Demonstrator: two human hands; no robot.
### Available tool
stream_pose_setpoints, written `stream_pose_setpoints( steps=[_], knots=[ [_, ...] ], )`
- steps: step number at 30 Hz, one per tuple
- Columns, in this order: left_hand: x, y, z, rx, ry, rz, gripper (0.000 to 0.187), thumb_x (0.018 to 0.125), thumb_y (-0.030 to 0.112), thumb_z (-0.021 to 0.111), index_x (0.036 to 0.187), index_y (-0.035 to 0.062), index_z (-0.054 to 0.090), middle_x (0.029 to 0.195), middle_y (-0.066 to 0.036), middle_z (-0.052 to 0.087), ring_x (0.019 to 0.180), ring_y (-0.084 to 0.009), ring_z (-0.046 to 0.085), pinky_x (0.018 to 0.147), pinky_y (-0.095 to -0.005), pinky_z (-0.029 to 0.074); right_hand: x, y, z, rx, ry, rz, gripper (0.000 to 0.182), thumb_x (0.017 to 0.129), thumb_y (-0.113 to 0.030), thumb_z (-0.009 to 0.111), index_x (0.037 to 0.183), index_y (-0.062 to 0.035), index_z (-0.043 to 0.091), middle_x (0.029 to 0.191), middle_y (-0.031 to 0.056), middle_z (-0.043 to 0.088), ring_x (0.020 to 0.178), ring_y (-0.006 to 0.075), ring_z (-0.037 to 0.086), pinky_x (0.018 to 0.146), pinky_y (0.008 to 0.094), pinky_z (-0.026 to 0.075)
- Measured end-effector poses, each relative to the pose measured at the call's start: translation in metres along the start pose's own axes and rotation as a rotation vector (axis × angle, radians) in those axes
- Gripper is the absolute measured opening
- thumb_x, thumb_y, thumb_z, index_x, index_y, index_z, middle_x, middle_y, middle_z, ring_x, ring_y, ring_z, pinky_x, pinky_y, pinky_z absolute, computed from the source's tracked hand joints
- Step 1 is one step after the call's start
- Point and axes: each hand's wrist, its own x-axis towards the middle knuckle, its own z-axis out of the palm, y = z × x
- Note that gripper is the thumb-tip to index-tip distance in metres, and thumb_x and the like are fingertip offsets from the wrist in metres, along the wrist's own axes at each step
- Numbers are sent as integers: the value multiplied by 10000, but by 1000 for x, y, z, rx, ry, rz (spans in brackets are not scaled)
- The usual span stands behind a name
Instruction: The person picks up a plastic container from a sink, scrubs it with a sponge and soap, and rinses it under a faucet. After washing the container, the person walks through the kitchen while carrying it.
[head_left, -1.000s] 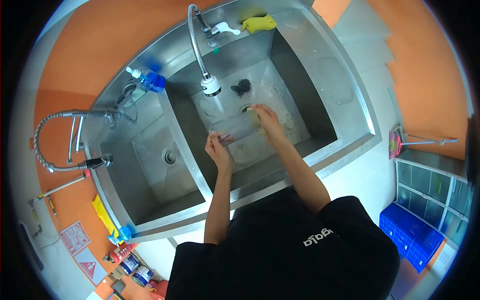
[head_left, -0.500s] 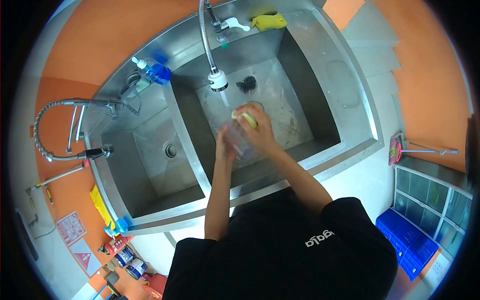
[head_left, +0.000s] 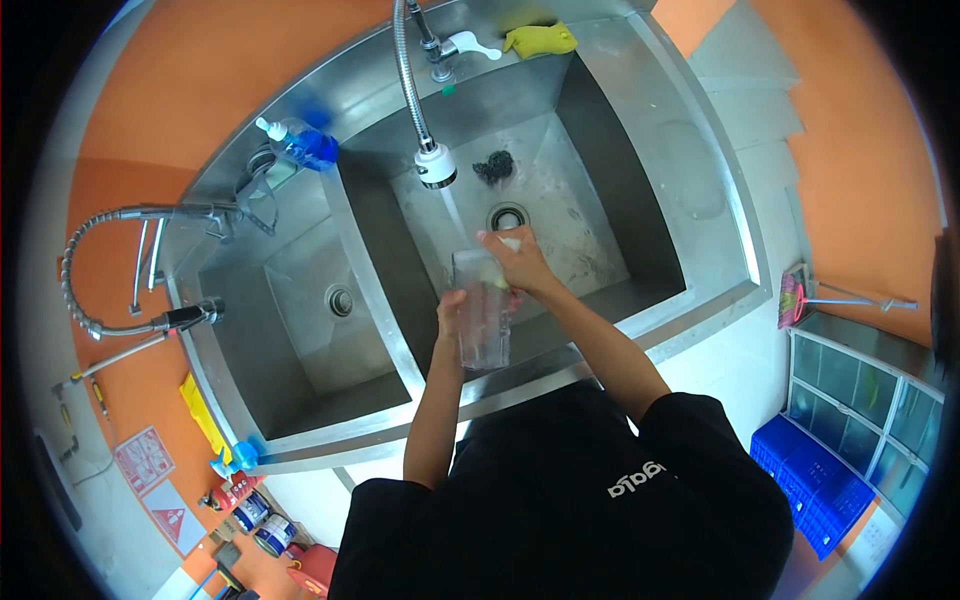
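**Clear container held over a steel basin, water running beside it**

My left grip (head_left: pixel 450 313) is curled around the side of a clear container (head_left: pixel 485 340), a tall, see-through vessel with smooth, faintly cloudy walls that look like plastic. It hangs above the floor of the larger basin (head_left: pixel 625 165), near the edge closest to me, with one end pointing towards my body. My right grip (head_left: pixel 518 262) is at the far end, fingers bent around a pale yellowish pad (head_left: pixel 496 275), soft-looking and mostly hidden; I cannot tell how much of it sits inside the container.

A thin, whitish stream of water (head_left: pixel 452 210) falls from a rounded white spray head (head_left: pixel 435 165) on a ribbed metal hose (head_left: pixel 405 75). It comes down near the container's far end; whether it strikes the wall, I cannot tell.

The basin is brushed grey metal, straight-walled and wet-marked underneath. Beyond my right grip lies the round drain (head_left: pixel 508 216), and farther off a dark, tangled scrubber (head_left: pixel 493 167). On the metal ledge rest a crumpled yellow cloth (head_left: pixel 540 40) and a see-through bottle of blue liquid (head_left: pixel 310 148).
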Motion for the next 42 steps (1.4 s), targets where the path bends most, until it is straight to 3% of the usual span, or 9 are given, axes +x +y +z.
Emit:
stream_pose_setpoints(
  steps=[8, 11, 13, 17, 19, 22, 29, 35, 42],
  knots=[
    [24, -25, -3, 1197, 642, 396, 653, 558, 202, 787, 1055, -46, 444, 996, -182, 552, 907, -245, 581, 777, -356, 471, 30, 22, 3, -778, 172, -642, 350, 802, -312, 587, 676, 6, 660, 547, 177, 572, 492, 310, 563, 496, 359, 438],
    [17, -25, 0, 738, 489, 148, 550, 632, 49, 705, 1126, 9, 468, 1083, -150, 531, 960, -234, 567, 814, -358, 467, 31, 15, -9, -491, 70, -471, 366, 796, -317, 599, 633, 8, 639, 529, 163, 562, 493, 276, 558, 492, 344, 418],
    [12, -22, -4, -239, -204, -29, 569, 617, 65, 721, 1123, 6, 469, 1086, -153, 526, 931, -215, 570, 789, -364, 475, 30, 13, -9, -242, -11, -297, 374, 790, -322, 608, 619, 10, 630, 524, 155, 560, 497, 255, 555, 494, 332, 411],
    [15, -18, 4, -133, 101, -22, 669, 558, 151, 768, 1112, -18, 434, 994, -180, 553, 887, -249, 581, 798, -378, 450, 32, 21, -6, -175, 150, -247, 367, 783, -326, 618, 614, 0, 621, 520, 146, 552, 464, 213, 531, 490, 323, 403],
    [26, -21, -1, 1135, 645, 146, 702, 574, 111, 741, 1176, -11, 402, 1024, -184, 549, 896, -269, 581, 813, -398, 453, 35, 34, -3, -347, 159, -280, 369, 782, -331, 619, 614, -3, 618, 526, 145, 553, 462, 211, 531, 492, 331, 405],
    [32, -26, -9, 1328, 610, 451, 752, 572, 105, 738, 1217, -9, 369, 1043, -171, 555, 890, -273, 588, 796, -399, 477, 45, 37, 1, -750, 149, -719, 376, 781, -352, 622, 631, -7, 616, 536, 148, 548, 470, 211, 527, 499, 344, 400],
    [31, -17, -27, 153, -111, 108, 659, 704, 328, 678, 1206, -11, 419, 1041, -139, 563, 953, -260, 577, 827, -381, 476, 66, 26, -26, 43, 179, -197, 330, 819, -286, 580, 636, -12, 599, 521, 16, 497, 490, 129, 458, 511, 302, 380],
    [89, 23, -79, 270, 314, 340, 543, 774, 266, 644, 1196, 3, 426, 1049, -150, 574, 915, -269, 596, 780, -399, 506, 120, -74, -146, -125, 628, -547, 413, 910, -316, 307, 926, -5, 578, 801, 106, 550, 695, 177, 466, 667, 321, 385],
    [101, 53, -57, 241, 486, 304, 489, 865, 389, 504, 1202, 38, 457, 1050, -135, 579, 973, -288, 570, 827, -431, 473, 192, -92, -206, -1108, 640, -880, 472, 806, -176, 528, 1236, -7, 432, 1249, 216, 451, 1175, 358, 408, 996, 410, 300]
  ],
)
